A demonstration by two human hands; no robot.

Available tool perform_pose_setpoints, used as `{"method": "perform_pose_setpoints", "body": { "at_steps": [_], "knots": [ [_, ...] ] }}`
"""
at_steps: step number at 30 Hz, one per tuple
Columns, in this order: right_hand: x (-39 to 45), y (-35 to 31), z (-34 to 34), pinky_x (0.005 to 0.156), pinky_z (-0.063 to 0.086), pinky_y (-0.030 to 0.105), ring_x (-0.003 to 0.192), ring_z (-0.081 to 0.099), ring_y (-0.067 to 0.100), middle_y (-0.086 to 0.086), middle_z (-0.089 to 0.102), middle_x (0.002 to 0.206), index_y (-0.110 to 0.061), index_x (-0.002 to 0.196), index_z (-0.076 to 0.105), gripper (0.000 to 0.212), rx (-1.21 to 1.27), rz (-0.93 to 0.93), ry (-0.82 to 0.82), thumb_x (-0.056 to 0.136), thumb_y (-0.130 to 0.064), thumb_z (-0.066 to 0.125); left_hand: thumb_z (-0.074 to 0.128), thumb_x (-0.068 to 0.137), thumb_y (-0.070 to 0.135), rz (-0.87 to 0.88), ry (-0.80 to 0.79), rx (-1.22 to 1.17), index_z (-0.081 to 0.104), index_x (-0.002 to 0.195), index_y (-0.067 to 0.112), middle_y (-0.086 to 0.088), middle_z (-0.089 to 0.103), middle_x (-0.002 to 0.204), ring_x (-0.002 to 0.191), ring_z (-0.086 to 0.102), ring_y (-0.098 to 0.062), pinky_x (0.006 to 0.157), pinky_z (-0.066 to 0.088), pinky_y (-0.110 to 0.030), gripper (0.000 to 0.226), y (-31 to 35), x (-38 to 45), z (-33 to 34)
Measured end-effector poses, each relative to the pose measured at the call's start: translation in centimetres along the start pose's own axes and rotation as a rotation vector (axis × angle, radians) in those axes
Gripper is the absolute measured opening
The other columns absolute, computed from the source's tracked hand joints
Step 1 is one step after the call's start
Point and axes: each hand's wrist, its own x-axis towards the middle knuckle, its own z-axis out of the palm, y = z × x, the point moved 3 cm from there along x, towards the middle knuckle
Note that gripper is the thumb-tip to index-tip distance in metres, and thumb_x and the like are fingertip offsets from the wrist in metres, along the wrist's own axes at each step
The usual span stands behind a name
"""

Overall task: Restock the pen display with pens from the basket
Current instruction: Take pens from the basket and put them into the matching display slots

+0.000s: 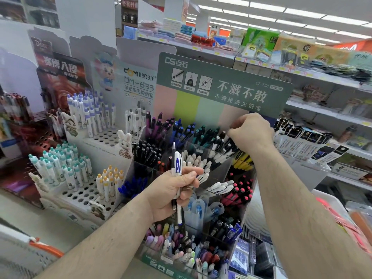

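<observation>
A: The left hand (177,190) is curled tight round a small bunch of pens (177,166), a white one with blue print standing tallest, its silver tip up. It hangs in front of the middle tiers of the pen display (193,178).

B: And the right hand (249,130)?

A: Higher, at the display's upper right tier, just under the green header card (223,83). Its fingers are bent and bunched at the tops of the black and white pens (221,146) standing there. Whether it pinches one of them, I cannot tell; the fingertips are blurred.

B: Go on from the display, biggest first.

A: Behind and right of the display run store shelves (302,81) stacked with packaged goods. Left of the display stand white perforated stands (84,190), holding white pens with teal caps (60,168), purple-capped ones (90,111) further back, yellow-capped ones (109,182) nearest the display. A small rabbit figure (123,142) sits just beside the display's left edge.

B: The basket?

A: Low and left of the display, at the picture's corner, there is a grey mesh rim with an orange handle (47,248); I cannot tell whether that is the basket.
</observation>
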Motion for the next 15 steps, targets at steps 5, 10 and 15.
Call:
{"method": "perform_pose_setpoints", "body": {
  "at_steps": [5, 10, 15],
  "knots": [
    [0.7, 0.0, 0.9, 0.101, 0.037, 0.045, 0.109, 0.047, 0.032, 0.009, 0.065, 0.094, -0.018, 0.076, 0.063, 0.009, -0.119, 0.062, -0.082, 0.079, -0.023, 0.07, 0.062, 0.081, 0.02, -0.006, -0.009, 0.044, 0.072, 0.099, 0.012, 0.001, 0.059, 0.068, 0.044, 0.038, -0.007, 0.04, 0.027, -0.018, 0.023, -0.2, -0.1, 0.1],
    [0.2, -0.3, 0.2, 0.094, 0.03, 0.044, 0.112, 0.044, 0.032, 0.006, 0.063, 0.094, -0.018, 0.082, 0.064, 0.014, -0.203, 0.056, -0.129, 0.083, -0.03, 0.071, 0.057, 0.091, 0.016, -0.006, -0.011, 0.137, 0.068, 0.105, 0.011, 0.002, 0.057, 0.067, 0.043, 0.039, -0.006, 0.041, 0.025, -0.019, 0.019, -0.3, -0.5, 0.5],
    [-5.7, -2.5, -0.3, 0.081, 0.05, 0.029, 0.087, 0.064, 0.016, -0.008, 0.07, 0.083, -0.024, 0.086, 0.074, 0.008, 0.194, -0.158, 0.074, 0.084, -0.029, 0.068, 0.054, 0.098, 0.013, -0.035, 0.017, 0.237, 0.066, 0.101, 0.009, 0.004, 0.055, 0.063, 0.043, 0.036, -0.006, 0.041, 0.024, -0.019, 0.014, -0.3, -0.9, 0.3]
  ]
}}
